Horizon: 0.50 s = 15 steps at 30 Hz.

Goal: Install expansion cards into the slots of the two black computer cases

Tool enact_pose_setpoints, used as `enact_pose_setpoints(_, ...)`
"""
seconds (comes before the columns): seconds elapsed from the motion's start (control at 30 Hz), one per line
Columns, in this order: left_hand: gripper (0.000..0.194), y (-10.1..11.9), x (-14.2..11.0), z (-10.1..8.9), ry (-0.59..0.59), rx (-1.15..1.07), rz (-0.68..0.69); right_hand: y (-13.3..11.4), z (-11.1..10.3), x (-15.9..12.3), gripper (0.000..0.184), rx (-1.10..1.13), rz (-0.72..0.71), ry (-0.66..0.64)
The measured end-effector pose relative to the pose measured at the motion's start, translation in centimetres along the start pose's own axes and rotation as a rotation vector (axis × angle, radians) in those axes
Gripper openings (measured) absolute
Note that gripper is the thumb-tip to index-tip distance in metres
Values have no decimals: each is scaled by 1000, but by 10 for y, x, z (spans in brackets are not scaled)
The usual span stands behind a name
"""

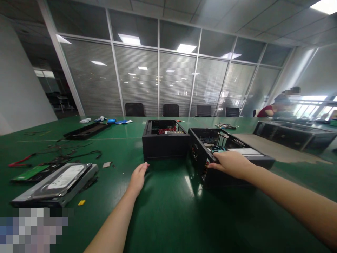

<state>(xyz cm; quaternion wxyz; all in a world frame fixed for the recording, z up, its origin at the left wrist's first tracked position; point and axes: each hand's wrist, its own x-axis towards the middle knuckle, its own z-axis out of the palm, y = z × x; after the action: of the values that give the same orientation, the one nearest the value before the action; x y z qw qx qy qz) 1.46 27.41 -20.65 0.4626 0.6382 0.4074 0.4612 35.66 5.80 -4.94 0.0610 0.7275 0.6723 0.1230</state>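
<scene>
My right hand (229,163) grips the near rim of an open black computer case (237,174), thumb on the outside wall. Cables and a pale drive or power unit show inside that case. To its left, corner against corner or nearly so, sits a second black computer case (167,147), open at the top with red parts inside. My left hand (138,178) hovers over or rests on the table just short of this second case, holding nothing, its fingers stretched forward; whether it touches the tabletop I cannot tell.
A hard drive (64,179) in a metal caddy lies at the left, beside a green circuit board (33,174), loose cables and a yellow piece (81,202). Behind them is a long black panel (86,130). Another case (292,135) stands at the right; a person (265,111) sits beyond.
</scene>
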Motion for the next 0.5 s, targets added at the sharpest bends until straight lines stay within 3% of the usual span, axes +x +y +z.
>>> enact_pose_setpoints(0.23, 55, -3, 3, -1, -21, -6, -2, -40, -17, -78, 62, 30, -1, 26)
enact_pose_setpoints(0.5, 60, 2, 3, 4, -17, 129, 33, -85, -35, -157, 46, 31, -257, 321)
